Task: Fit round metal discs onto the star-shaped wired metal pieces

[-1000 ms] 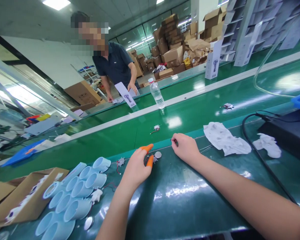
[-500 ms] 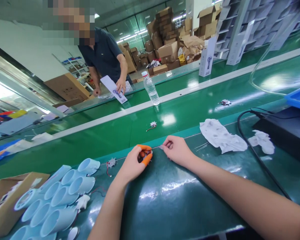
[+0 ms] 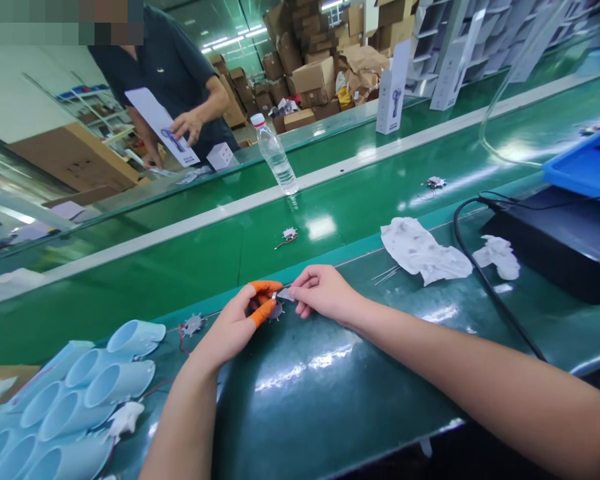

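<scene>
From here I can see the two hands close together at the middle of the dark green bench edge, fingertips nearly meeting. My left hand (image 3: pixel 227 327) wears orange finger cots (image 3: pixel 260 312) on the thumb and forefinger, and they pinch a small spiked part (image 3: pixel 277 311). My right hand (image 3: pixel 323 293) comes in from the right, its fingers gripping a silvery tab (image 3: pixel 285 295) right against that part. The tab is too small to make out clearly.

Just left of the hands, a second spiked part with red wires (image 3: pixel 193 325) lies on the bench. Lower left, a cluster of pale blue plastic tubes (image 3: pixel 80 393) lies heaped, with a white plastic piece (image 3: pixel 125 419) at its edge.

To the right are crumpled white wipes (image 3: pixel 425 250), thin metal rods (image 3: pixel 386 275), a black cable (image 3: pixel 490 283) and a black box (image 3: pixel 545 247) under a blue tray (image 3: pixel 587 167). On the green conveyor belt (image 3: pixel 180 267) sit two more spiked parts (image 3: pixel 289 234) and a plastic water bottle (image 3: pixel 275 155). Upper left, a co-worker (image 3: pixel 165 67) across the belt holds a white printed card (image 3: pixel 163 127).
</scene>
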Demonstrator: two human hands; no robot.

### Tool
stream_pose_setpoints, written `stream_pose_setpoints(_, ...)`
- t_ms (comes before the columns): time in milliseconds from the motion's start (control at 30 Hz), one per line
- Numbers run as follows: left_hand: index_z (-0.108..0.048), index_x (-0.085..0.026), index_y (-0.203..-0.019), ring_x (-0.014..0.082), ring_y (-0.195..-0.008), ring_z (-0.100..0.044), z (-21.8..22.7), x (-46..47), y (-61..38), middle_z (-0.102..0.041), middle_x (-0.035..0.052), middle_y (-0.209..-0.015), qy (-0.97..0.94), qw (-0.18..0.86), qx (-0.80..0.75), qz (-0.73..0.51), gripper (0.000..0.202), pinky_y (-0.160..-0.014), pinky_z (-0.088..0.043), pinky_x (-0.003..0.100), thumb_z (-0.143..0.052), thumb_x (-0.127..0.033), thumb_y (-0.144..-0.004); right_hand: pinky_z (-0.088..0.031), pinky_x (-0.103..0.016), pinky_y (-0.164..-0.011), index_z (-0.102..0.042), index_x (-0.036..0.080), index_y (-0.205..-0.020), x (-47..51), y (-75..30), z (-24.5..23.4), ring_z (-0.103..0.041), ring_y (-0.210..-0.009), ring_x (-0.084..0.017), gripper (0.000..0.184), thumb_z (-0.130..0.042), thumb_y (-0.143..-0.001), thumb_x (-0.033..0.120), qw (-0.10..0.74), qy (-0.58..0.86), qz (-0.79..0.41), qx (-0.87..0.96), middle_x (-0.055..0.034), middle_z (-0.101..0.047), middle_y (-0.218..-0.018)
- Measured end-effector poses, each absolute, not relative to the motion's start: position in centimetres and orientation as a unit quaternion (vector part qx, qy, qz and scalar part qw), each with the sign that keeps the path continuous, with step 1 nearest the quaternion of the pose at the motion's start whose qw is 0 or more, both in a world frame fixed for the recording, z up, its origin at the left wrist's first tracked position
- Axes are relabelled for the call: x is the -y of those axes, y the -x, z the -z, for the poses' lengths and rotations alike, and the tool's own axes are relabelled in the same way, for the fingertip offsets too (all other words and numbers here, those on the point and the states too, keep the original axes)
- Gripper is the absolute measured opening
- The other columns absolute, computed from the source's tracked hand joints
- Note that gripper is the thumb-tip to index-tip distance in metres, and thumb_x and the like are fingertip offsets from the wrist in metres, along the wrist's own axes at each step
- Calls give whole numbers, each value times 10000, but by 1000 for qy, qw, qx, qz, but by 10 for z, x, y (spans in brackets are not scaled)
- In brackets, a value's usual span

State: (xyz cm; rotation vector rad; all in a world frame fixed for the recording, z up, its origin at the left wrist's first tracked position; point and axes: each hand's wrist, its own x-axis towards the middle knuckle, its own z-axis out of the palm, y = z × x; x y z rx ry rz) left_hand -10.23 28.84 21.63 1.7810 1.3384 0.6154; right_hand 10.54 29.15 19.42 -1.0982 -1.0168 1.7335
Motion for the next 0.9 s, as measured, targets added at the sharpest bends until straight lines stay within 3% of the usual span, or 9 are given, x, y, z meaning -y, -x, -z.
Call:
stream_pose_setpoints(200, -641, -200, -1245, 225, -914, -643, -218, -285, 96, -683, 103, -1140, -750, 334, -530, -215, 408, -821, -536, 383, -627, -445, -920, -532, -180, -425, -577, 170, -773, -290, -106, -198, -650, -445, -123, 179, -702, -864, 79, 408, 441, -688, 407, 36, -644, -502)
stream_pose_setpoints(367, -692, -223, -1199, 219, -871, -631, -217, -284, 93, -689, 78, -1043, -783, 251, -532, -204, 361, -788, -523, 362, -650, -418, -897, -528, -177, -419, -585, 176, -756, -290, -107, -195, -659, -451, -128, 197, -755, -803, 89, 397, 462, -656, 445, 39, -646, -508)
stream_pose_setpoints(900, -764, -208, -1076, 268, -976, -627, -206, -281, 73, -656, 109, -996, -837, 108, -500, -194, 302, -875, -539, 426, -541, -179, -874, -490, -171, -381, -581, 193, -712, -289, -109, -191, -641, -420, -131, 213, -695, -735, 14, 366, 498, -617, 488, 53, -619, -468)
